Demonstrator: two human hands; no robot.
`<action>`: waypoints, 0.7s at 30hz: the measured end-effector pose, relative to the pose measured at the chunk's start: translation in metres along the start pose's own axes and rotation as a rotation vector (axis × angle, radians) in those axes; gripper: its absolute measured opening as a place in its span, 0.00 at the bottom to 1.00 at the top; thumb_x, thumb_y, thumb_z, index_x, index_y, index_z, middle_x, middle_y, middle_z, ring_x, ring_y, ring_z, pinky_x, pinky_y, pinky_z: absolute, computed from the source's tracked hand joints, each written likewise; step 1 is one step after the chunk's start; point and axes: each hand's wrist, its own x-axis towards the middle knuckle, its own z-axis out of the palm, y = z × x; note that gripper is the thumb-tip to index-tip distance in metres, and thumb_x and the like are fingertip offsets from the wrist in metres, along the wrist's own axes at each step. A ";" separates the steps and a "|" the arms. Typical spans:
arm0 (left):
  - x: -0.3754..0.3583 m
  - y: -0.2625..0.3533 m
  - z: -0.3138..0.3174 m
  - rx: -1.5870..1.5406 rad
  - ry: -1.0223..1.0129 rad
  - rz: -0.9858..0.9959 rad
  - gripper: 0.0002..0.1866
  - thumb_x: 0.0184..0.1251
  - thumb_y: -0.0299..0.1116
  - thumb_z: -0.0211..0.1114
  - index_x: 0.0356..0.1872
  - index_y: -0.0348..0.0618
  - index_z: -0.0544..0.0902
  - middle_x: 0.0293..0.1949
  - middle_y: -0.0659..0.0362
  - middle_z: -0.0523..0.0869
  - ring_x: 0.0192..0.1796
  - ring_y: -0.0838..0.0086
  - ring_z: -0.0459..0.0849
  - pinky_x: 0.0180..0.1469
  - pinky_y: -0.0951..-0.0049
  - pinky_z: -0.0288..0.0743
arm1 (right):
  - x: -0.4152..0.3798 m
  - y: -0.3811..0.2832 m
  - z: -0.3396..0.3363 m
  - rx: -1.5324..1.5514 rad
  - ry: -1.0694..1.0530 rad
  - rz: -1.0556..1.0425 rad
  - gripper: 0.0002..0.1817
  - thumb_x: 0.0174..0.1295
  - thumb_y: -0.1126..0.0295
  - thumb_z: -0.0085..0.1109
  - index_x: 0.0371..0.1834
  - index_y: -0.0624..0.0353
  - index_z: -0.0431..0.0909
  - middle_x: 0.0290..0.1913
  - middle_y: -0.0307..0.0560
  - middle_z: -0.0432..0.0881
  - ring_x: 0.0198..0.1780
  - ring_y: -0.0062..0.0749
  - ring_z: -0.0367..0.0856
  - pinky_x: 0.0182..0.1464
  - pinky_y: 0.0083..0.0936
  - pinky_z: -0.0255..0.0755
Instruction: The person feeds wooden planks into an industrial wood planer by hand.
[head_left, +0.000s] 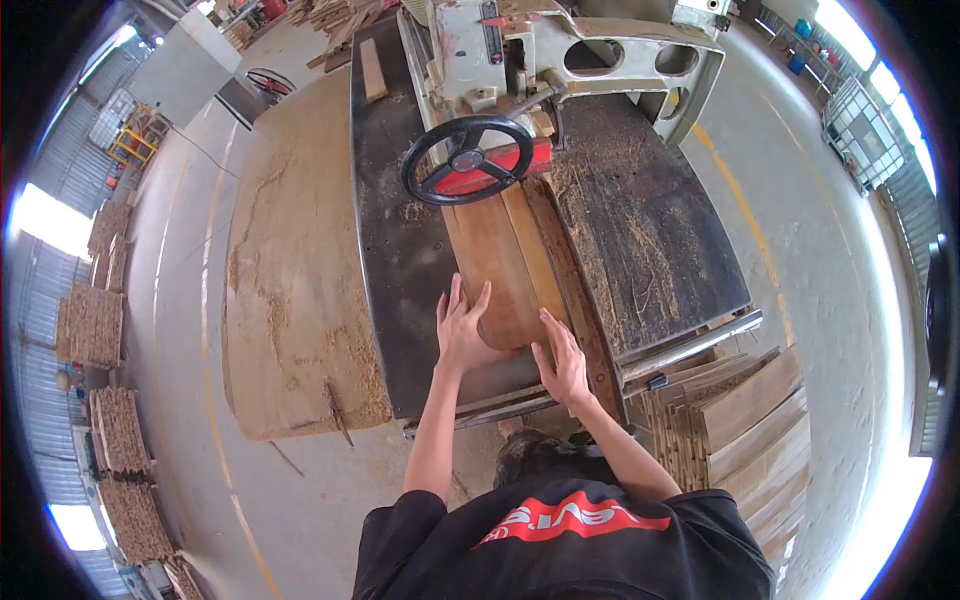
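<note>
A wide wooden board (492, 258) lies lengthwise on the dark metal bed of a woodworking machine, its far end passing beneath the black handwheel (466, 160). My left hand (465, 332) holds the board's near left corner, fingers spread over its top and thumb at the near end. At the near right corner, my right hand (564, 368) grips it, with fingertips on top and thumb by the end. A narrower, yellowish wood strip (538, 262) runs along the board's right side, next to a rusty guide rail (585, 305). The undersides of both hands are hidden.
The white machine frame (640, 45) rises ahead. Sawdust covers the right bed (650, 220) and a large panel (300, 250) at left. Stacked boards (750, 420) stand near my right side. A small wood piece (373, 70) lies on the left bed.
</note>
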 end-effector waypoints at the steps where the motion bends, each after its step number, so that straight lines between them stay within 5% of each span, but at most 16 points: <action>1: 0.009 -0.002 -0.001 0.004 0.008 -0.007 0.75 0.28 0.62 0.94 0.88 0.50 0.69 0.75 0.32 0.79 0.92 0.47 0.53 0.88 0.38 0.52 | 0.004 0.000 0.000 0.015 -0.001 0.018 0.31 0.77 0.72 0.64 0.82 0.66 0.70 0.79 0.62 0.78 0.79 0.63 0.76 0.82 0.54 0.69; 8: 0.049 -0.023 0.001 0.003 0.084 -0.072 0.77 0.20 0.62 0.95 0.87 0.60 0.72 0.84 0.36 0.69 0.93 0.46 0.49 0.87 0.32 0.51 | 0.018 0.010 0.011 -0.093 0.006 -0.033 0.31 0.77 0.74 0.63 0.82 0.65 0.69 0.79 0.62 0.78 0.77 0.64 0.77 0.81 0.52 0.70; 12: 0.055 -0.048 0.029 -0.010 0.310 -0.121 0.74 0.23 0.66 0.94 0.84 0.56 0.75 0.83 0.40 0.73 0.92 0.44 0.53 0.86 0.32 0.52 | 0.019 0.008 0.007 -0.096 -0.007 -0.045 0.31 0.78 0.75 0.62 0.82 0.64 0.68 0.78 0.63 0.78 0.77 0.64 0.77 0.80 0.53 0.71; 21: 0.060 -0.056 0.045 -0.180 0.619 -0.163 0.63 0.47 0.65 0.90 0.82 0.39 0.74 0.81 0.41 0.75 0.88 0.43 0.63 0.84 0.40 0.59 | 0.018 0.005 0.008 -0.102 -0.052 -0.014 0.28 0.80 0.75 0.60 0.82 0.61 0.70 0.81 0.61 0.76 0.79 0.61 0.77 0.77 0.52 0.75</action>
